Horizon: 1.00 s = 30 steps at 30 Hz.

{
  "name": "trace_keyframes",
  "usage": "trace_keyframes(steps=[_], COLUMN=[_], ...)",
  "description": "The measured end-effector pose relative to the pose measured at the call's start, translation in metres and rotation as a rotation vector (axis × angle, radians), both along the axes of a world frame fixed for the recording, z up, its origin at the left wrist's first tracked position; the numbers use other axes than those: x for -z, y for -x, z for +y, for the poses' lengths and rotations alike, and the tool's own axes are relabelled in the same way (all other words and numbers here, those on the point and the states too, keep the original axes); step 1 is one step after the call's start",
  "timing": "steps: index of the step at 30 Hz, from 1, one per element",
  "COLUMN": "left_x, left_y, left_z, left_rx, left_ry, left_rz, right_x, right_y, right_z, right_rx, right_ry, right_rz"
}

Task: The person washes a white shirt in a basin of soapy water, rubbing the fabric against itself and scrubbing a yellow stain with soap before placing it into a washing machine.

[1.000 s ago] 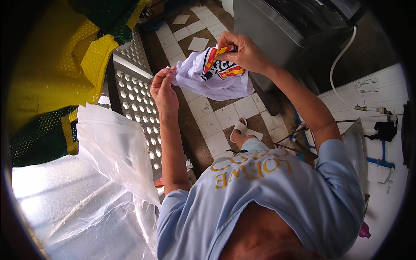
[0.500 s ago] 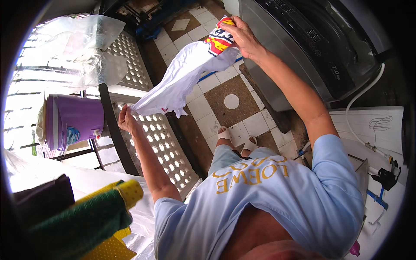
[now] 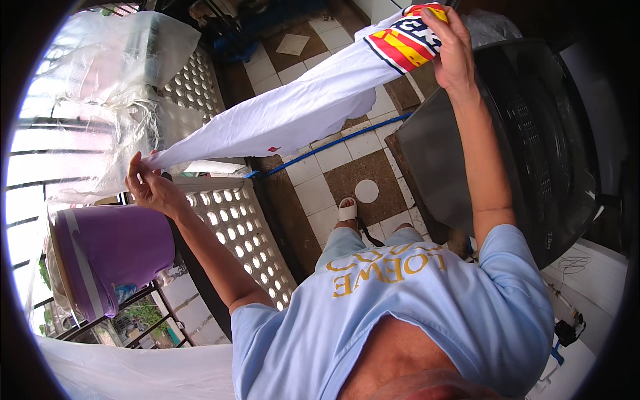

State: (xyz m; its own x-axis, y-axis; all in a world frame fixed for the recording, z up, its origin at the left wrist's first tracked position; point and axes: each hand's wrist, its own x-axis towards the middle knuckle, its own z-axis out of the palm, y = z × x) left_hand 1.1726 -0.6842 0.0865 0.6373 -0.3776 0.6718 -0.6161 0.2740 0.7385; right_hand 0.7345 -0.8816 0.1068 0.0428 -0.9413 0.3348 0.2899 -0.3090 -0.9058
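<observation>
Pale blue cotton covered your chest nearest the camera: a light blue short-sleeved T-shirt (image 3: 407, 300) with gold lettering, from which both bare forearms rose. Your left hand (image 3: 150, 187) had its grip pinched shut on one end of a white cloth garment with a red, yellow and blue printed patch (image 3: 300, 110), thumb and fingers pressed together on the fabric at the left of the view. Just below that hand sat a purple plastic bucket (image 3: 110, 257) lying tilted against dark metal railings (image 3: 40, 153). Beside your left forearm stood a cream perforated block wall (image 3: 247, 230).

Your right hand (image 3: 453, 50) was raised higher and farther off, its fingers curled tight over the printed end of the garment, so the cloth was stretched in the air between your two hands, sloping from upper right down to lower left, well above the floor. Under your right arm lay a dark grey top-loading washing machine (image 3: 527, 153).

Below the cloth, a brown and white tiled floor (image 3: 347, 177) showed, with a thin blue hose (image 3: 333, 147) running across it and your sandalled foot (image 3: 347, 210) on the tiles. Farther left, crumpled clear plastic sheeting (image 3: 113, 73) hung beyond the wall.
</observation>
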Motion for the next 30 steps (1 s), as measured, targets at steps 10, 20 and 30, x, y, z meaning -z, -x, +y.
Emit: trace_keyframes(steps=[10,20,30], left_x=[0.026,-0.076,-0.128], left_y=[-0.051,-0.099,-0.155], left_z=[-0.203,-0.285,-0.323], left_rx=[-0.011,-0.055,0.104], left_ry=[-0.312,-0.361,-0.382], left_rz=[-0.414,-0.395,-0.401], right_x=[0.109,0.058,-0.029], right_y=[-0.082,-0.048,-0.08], right_z=[-0.192,-0.374,-0.408], right_rx=[-0.016,-0.258,-0.234], right_ry=[-0.522,-0.592,-0.433], right_rz=[-0.043,-0.087,0.129])
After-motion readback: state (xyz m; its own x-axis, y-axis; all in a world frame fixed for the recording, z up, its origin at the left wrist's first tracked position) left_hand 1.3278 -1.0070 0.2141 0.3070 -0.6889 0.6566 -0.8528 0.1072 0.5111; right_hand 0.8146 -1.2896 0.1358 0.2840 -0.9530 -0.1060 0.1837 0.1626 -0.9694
